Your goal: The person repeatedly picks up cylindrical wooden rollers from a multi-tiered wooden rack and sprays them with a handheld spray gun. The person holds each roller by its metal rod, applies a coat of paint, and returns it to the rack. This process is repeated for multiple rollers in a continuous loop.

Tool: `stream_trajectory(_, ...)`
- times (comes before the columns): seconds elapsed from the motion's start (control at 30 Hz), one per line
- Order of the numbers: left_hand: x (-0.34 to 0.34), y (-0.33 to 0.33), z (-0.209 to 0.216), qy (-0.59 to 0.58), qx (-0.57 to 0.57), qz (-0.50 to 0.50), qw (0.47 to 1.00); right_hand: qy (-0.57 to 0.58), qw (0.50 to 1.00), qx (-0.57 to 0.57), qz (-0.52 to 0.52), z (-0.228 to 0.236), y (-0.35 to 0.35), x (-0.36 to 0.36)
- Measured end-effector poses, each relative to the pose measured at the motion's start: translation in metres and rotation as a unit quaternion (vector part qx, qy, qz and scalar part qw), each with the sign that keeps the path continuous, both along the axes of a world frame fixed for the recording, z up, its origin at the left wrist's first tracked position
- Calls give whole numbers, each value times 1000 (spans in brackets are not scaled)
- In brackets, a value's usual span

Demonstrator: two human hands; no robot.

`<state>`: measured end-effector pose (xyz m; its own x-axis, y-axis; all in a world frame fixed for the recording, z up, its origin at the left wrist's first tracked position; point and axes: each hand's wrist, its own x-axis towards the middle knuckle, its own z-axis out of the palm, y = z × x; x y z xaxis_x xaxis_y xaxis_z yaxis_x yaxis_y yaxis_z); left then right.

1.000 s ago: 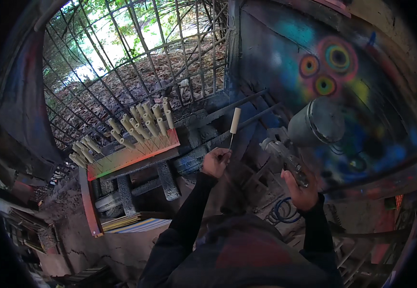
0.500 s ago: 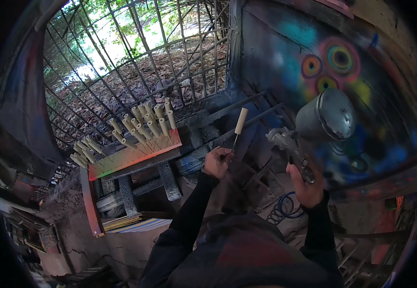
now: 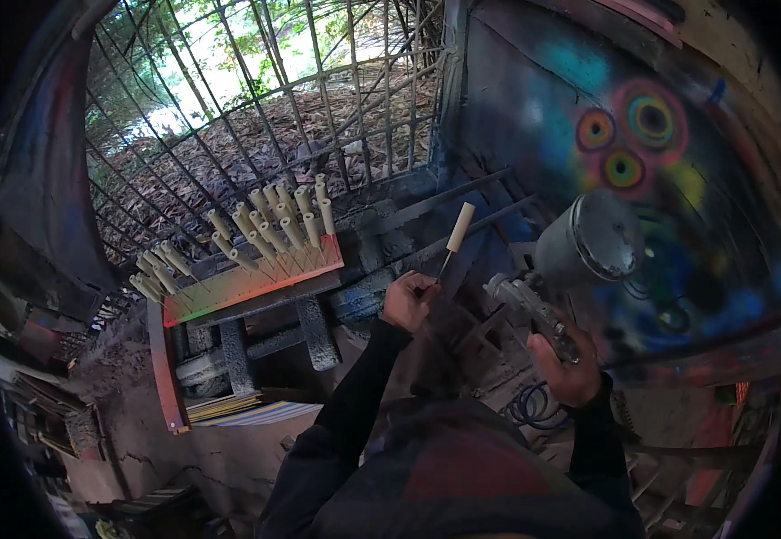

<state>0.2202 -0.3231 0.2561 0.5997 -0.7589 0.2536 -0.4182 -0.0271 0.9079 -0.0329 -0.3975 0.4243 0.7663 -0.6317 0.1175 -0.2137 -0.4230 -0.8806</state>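
Observation:
My left hand (image 3: 408,303) is closed in a pinch on a thin rod. On the rod's upper end sits a cream-coloured cylinder (image 3: 461,228), tilted slightly to the right. My right hand (image 3: 570,366) grips a metal spray gun (image 3: 534,304) by its handle. The gun's large grey paint cup (image 3: 584,238) stands above it, and its nozzle faces left, below and to the right of the cylinder, not touching it. To the left, a long board (image 3: 256,289), sprayed red, orange and green, holds several similar cream cylinders (image 3: 269,235) on thin rods.
Paint-crusted bars (image 3: 317,334) support the board. A barred opening (image 3: 319,99) lies beyond. At right stands a dark panel (image 3: 534,117) with coloured sprayed rings. A blue coiled hose (image 3: 534,409) hangs beside my right wrist. Striped sheets (image 3: 251,411) lie under the bars.
The spray gun in my right hand has moved left, nearer to the cylinder. My left hand still holds the rod, almost in the same place. The view has shifted slightly.

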Motion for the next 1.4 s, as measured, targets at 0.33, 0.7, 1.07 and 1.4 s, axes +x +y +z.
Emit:
stream_trajectory(0.33, -1, 2, 7, -9, -9, 16, 1000, -26, 995, -70, -70, 4, -11, 7)
stream_trajectory(0.7, 5, 2, 7, -30, -1, 19, 999, 23, 1000, -10, 9, 7, -7, 0)
stream_trajectory(1.07, 3, 3, 13, -1, -20, 32, 999, -19, 995, -96, -28, 5, -6, 4)
stream_trajectory(1.4, 5, 1, 9, 12, -17, 33, 999, -28, 995, -77, -49, 3, -11, 2)
